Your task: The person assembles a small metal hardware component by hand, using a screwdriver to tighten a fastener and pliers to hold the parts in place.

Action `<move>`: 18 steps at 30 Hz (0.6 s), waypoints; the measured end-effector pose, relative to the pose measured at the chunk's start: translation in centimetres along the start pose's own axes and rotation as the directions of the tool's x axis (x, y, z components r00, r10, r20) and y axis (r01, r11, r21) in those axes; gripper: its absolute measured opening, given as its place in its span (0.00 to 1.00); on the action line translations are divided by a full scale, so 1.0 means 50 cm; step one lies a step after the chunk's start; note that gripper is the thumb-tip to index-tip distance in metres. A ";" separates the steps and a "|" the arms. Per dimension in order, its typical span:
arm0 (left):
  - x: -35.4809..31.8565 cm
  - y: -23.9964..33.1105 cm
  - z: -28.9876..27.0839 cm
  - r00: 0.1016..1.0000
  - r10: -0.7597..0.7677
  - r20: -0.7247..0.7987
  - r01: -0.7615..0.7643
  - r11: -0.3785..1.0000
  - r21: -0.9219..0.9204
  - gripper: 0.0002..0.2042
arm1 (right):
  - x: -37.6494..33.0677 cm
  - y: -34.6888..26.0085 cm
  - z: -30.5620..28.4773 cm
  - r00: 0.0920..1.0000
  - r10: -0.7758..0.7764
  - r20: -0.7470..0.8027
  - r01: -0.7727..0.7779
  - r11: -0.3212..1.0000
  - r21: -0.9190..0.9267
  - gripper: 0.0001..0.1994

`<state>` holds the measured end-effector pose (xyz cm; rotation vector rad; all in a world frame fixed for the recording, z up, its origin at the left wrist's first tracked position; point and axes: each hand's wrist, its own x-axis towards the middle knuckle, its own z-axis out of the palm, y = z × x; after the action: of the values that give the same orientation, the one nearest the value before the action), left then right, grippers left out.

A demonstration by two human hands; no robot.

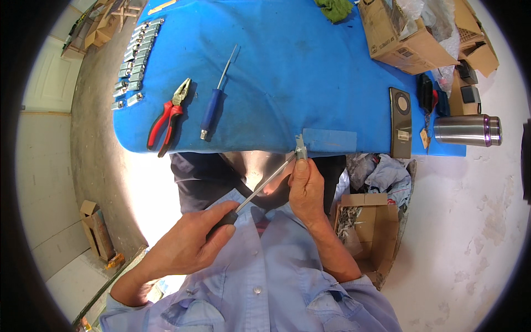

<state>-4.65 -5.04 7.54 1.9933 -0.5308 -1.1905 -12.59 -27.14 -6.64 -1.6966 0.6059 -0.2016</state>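
My left hand [193,240] is closed around the dark handle of a screwdriver [265,184], whose long shaft slants up and to the right. Between the thumb and fingers of my right hand [307,191] is a small silver metal part [300,149], held upright at the table's near edge. The screwdriver's tip meets or nearly meets the left side of that part; whether it touches I cannot tell. On the blue-covered table [265,110] lie red-handled pliers [170,119] and a second screwdriver [212,110] with a blue handle.
Small silver metal parts [135,63] stand in rows along the table's left side. At the right are a phone [400,122], a steel flask [464,130] and a cardboard box [406,47]. A green cloth [334,8] lies at the back. Below sits an open carton [381,235].
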 end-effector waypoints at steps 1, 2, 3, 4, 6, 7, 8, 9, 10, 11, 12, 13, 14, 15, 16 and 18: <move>0.002 0.001 -0.002 0.999 -0.010 0.032 0.011 1.000 -0.015 0.19 | 0.000 0.001 0.000 1.000 -0.004 0.002 0.004 1.000 0.011 0.20; 0.004 0.002 -0.003 1.000 0.000 0.030 -0.001 1.000 0.027 0.20 | 0.000 0.001 -0.001 1.000 -0.009 0.003 0.009 1.000 0.023 0.20; 0.006 0.001 -0.003 1.000 0.010 0.028 -0.012 0.998 0.069 0.20 | -0.001 0.007 0.001 1.000 0.004 0.008 -0.005 0.994 0.107 0.20; 0.007 0.000 -0.003 0.999 0.020 0.026 -0.023 0.994 0.111 0.21 | -0.003 0.018 0.005 1.000 0.017 0.015 -0.020 0.982 0.190 0.21; 0.005 -0.011 -0.001 0.994 0.109 -0.021 -0.095 0.936 0.339 0.22 | -0.009 0.030 0.006 0.998 0.053 0.042 -0.063 0.963 0.261 0.21; 0.002 -0.016 0.001 0.987 0.156 -0.038 -0.123 0.886 0.447 0.23 | -0.011 0.033 0.004 0.995 0.077 0.061 -0.090 0.963 0.253 0.21; 0.007 -0.003 -0.001 0.991 0.130 -0.010 -0.105 0.839 0.534 0.25 | -0.012 0.035 -0.004 0.992 0.103 0.069 -0.117 0.961 0.250 0.21; 0.012 0.016 -0.004 0.995 0.102 0.014 -0.089 0.783 0.616 0.26 | -0.012 0.035 -0.008 0.990 0.121 0.073 -0.137 0.950 0.279 0.22; 0.018 0.029 -0.007 0.997 0.072 0.035 -0.076 0.718 0.691 0.28 | -0.012 0.034 -0.013 0.987 0.139 0.077 -0.156 0.938 0.308 0.22; 0.016 0.028 -0.012 0.990 0.136 0.035 -0.116 0.653 0.748 0.28 | -0.012 0.029 -0.012 0.984 0.152 0.089 -0.174 0.928 0.331 0.23; 0.012 0.024 -0.018 0.979 0.199 0.041 -0.151 0.580 0.800 0.27 | -0.009 0.023 -0.018 0.984 0.144 0.106 -0.168 0.944 0.284 0.23; 0.011 0.022 -0.023 0.964 0.260 0.053 -0.181 0.500 0.847 0.27 | -0.003 0.016 -0.028 0.983 0.136 0.121 -0.162 0.958 0.237 0.23; 0.012 0.027 -0.030 0.955 0.288 0.067 -0.198 0.455 0.868 0.30 | 0.002 0.011 -0.033 0.982 0.128 0.138 -0.153 0.970 0.190 0.24; 0.017 0.034 -0.033 0.952 0.299 0.069 -0.202 0.444 0.873 0.29 | 0.008 0.008 -0.032 0.981 0.143 0.133 -0.173 0.952 0.254 0.24; 0.022 0.043 -0.034 0.948 0.310 0.071 -0.207 0.432 0.878 0.27 | 0.013 0.005 -0.030 0.979 0.158 0.129 -0.191 0.929 0.317 0.25; 0.024 0.053 -0.034 0.952 0.300 0.064 -0.216 0.507 0.834 0.25 | 0.018 -0.002 -0.029 0.983 0.155 0.098 -0.180 0.915 0.361 0.25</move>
<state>-2.51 -6.87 9.41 2.5851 -1.5348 -0.6612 -12.48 -28.82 -6.38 -1.2761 0.6168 -0.1247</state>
